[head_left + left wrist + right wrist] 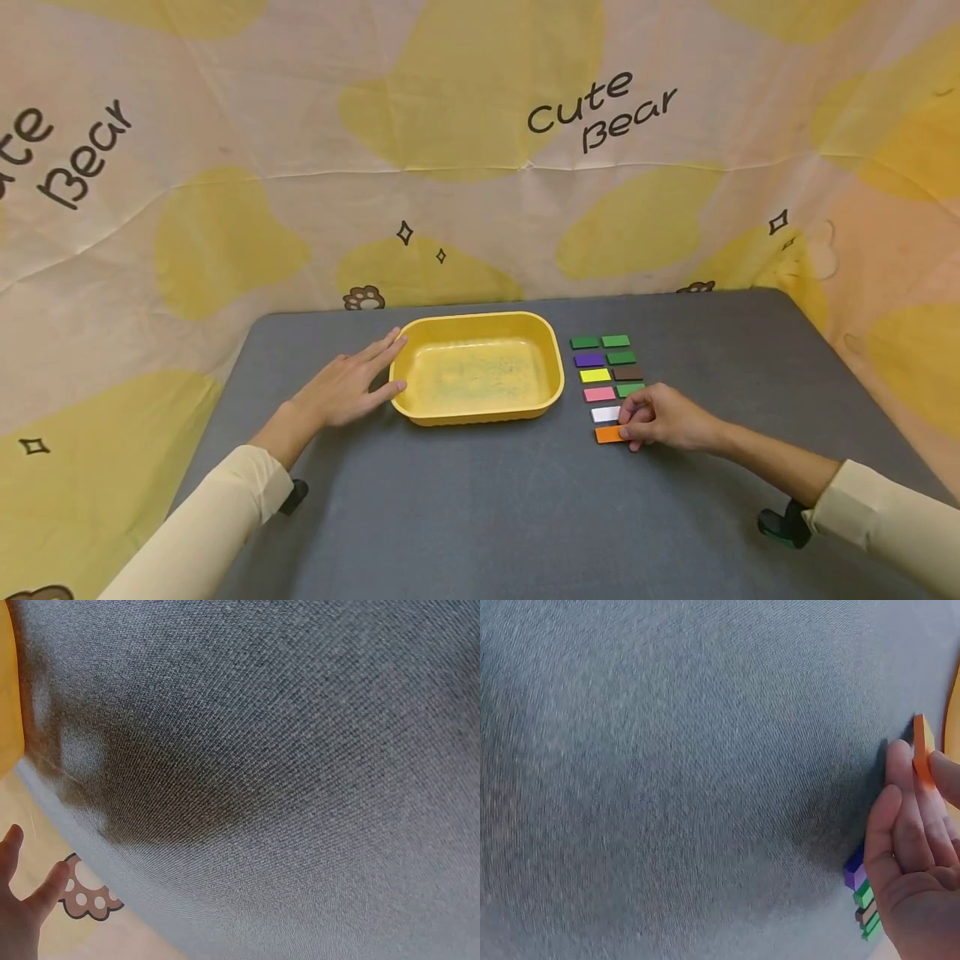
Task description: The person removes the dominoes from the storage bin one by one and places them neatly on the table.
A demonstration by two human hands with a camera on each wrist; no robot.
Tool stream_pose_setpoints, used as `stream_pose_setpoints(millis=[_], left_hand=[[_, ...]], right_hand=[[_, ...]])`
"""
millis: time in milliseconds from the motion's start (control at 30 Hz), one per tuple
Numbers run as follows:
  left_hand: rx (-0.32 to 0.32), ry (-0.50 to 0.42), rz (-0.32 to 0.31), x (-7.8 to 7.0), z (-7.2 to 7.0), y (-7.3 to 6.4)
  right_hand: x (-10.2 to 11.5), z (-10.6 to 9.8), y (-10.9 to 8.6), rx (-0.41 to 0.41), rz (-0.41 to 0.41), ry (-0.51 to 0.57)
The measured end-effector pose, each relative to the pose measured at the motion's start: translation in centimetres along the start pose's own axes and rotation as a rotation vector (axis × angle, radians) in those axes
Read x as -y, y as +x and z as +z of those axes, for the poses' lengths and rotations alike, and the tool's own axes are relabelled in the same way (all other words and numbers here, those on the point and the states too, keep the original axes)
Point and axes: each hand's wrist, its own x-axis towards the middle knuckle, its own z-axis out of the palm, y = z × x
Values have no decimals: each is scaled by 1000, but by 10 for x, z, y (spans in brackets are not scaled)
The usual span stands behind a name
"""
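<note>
A grey, cloth-textured desk (480, 500) stands against a cream backdrop (225, 150) printed with yellow blobs and the words "Cute Bear". One yellow tray (552, 367) sits near the desk's far edge, about midway along it. To its right lie two short columns of small tiles (606, 375), ten visible in all: four green, one each purple, yellow, brown, pink, white and orange. The left hand (352, 385) lies flat, fingers straight and slightly apart, touching the tray's left wall. The right hand (663, 417) pinches the orange tile (608, 434) at the near end of the columns, thumb and fingers clamped on its edges.
</note>
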Motion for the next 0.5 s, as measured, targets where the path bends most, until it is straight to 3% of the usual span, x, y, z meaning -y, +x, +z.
stream_pose_setpoints(millis=[500], left_hand=[[-5,-1,4,0,1,1]], right_hand=[[1,-1,-2,-3,-88,-188]])
